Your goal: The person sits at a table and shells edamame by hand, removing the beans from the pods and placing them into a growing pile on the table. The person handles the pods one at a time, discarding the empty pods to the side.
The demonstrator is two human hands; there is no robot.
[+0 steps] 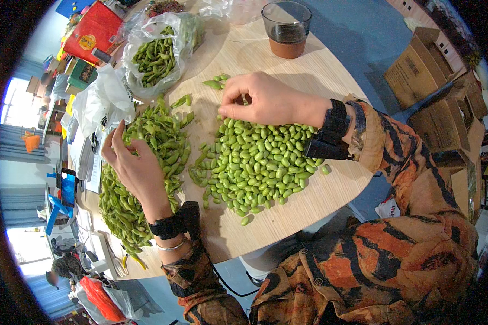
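My left hand (136, 170) hovers at the heap of green soybean pods (126, 203), thumb and fingers apart with nothing seen between them. Over the back edge of a pile of shelled green beans (260, 162) is my right hand (264, 97). Its thumb and index finger curl close together; a bit of green shows by the thumb tip, and whether it is held is unclear. Several empty-looking pods (199, 166) lie between the two piles. A few more pods (214, 83) rest just beyond my right fingers.
An open plastic bag of pods (154, 61) stands behind the heap, beside a crumpled white bag (103, 99). A glass cup (286, 30) with dark contents is near the table's far right edge. Yellow-handled pliers (132, 260) and a phone on a stand (68, 189) are at left.
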